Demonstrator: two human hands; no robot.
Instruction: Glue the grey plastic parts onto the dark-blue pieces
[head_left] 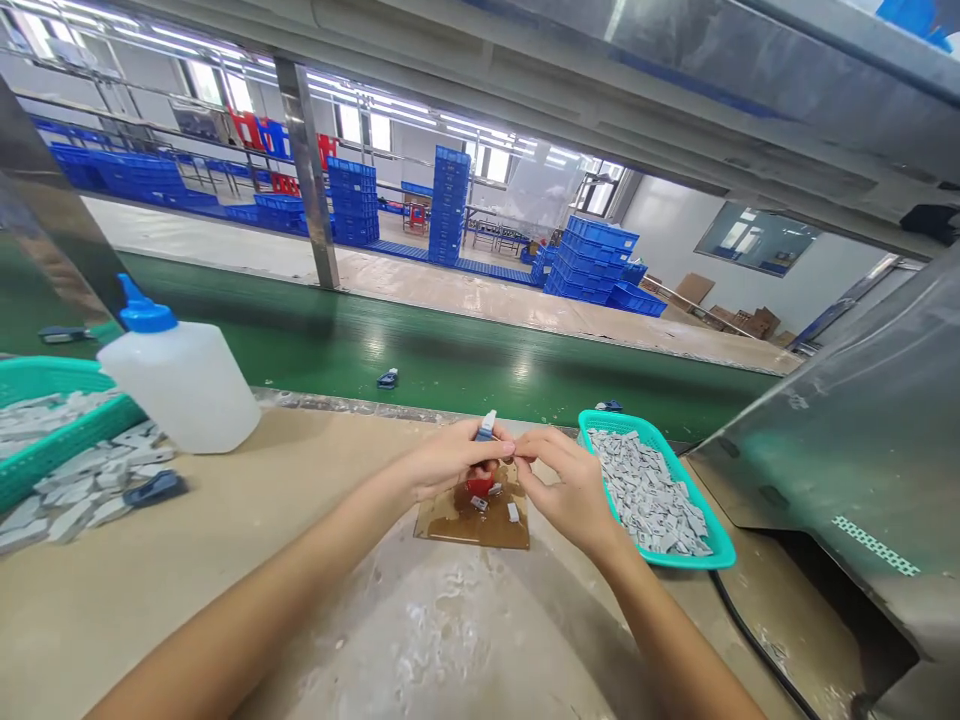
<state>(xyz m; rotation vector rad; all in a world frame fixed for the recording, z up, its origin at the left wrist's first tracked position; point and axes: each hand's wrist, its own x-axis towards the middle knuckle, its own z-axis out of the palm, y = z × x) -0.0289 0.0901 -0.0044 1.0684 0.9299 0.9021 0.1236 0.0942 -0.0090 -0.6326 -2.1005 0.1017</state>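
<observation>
Blue piece (pixel 484 434) (white-tipped) juts from the left hand (pixel 454 459).

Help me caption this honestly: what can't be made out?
All in the head view:
Whether the right hand pinches anything: too small, fingers overlapping.
Lower end of the blue-and-white part: hidden by the left hand.
Top of the red object: behind the same hand.
Left green basket: cut off by the left edge.
</observation>
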